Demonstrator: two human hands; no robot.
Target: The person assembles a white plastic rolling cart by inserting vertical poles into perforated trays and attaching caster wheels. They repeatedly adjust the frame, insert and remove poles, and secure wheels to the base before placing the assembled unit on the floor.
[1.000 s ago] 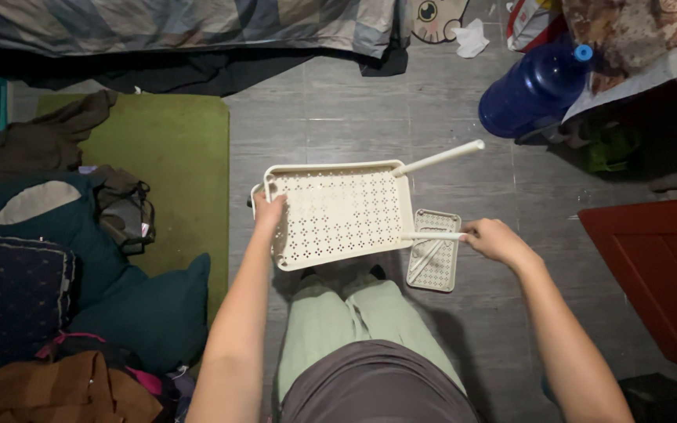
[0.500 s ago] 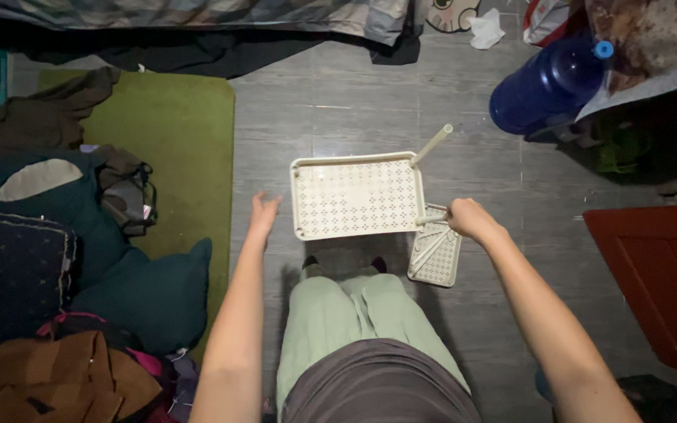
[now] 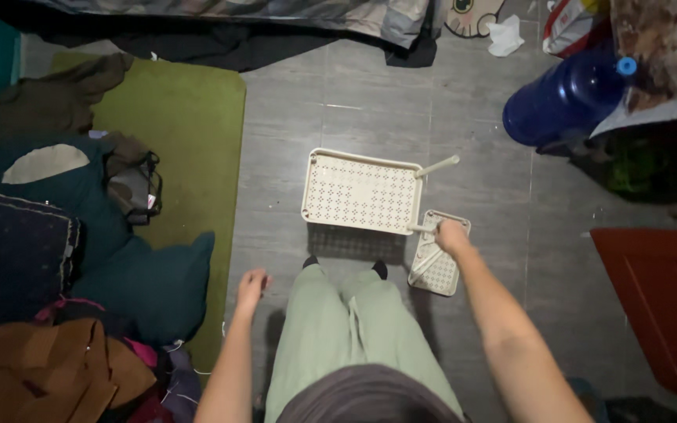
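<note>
Currently: cream perforated shelf tray (image 3: 360, 192) sits flat on the grey tile floor (image 3: 370, 110), mid-frame, just past the person's feet at 12 o'clock. Two cream legs are fitted on its right side: one leg (image 3: 438, 166) sticks out from the far right corner toward 2 o'clock, the other sits at the near right corner.

Right hand (image 3: 450, 235) is at the tray's near right corner, 4 o'clock from tray centre. Fingers clenched around the near-corner leg post (image 3: 419, 228); grip itself is partly hidden by the back of the hand.

Smaller cream perforated panel (image 3: 437, 266) lies on the floor just beside the tray, at its 4–5 o'clock, partly under the right hand, with loose cream rods lying across it.

Left hand (image 3: 251, 287) is well apart from the tray, at its 7–8 o'clock, beside the left knee. Fingers loosely curled, grasping nothing, touching nothing.

Person wears light green trousers (image 3: 338, 329), dark shoe tips just short of the tray's near edge.

Surroundings:
- green mat (image 3: 190, 125) at 9–10 o'clock of the tray
- dark teal cushions (image 3: 143, 274) and a pile of clothes and bags along the left edge
- large blue water bottle (image 3: 562, 98) lying at 2 o'clock
- red-brown panel (image 3: 660, 305) at 4 o'clock, right edge
- edge of bedding across the top.
</note>
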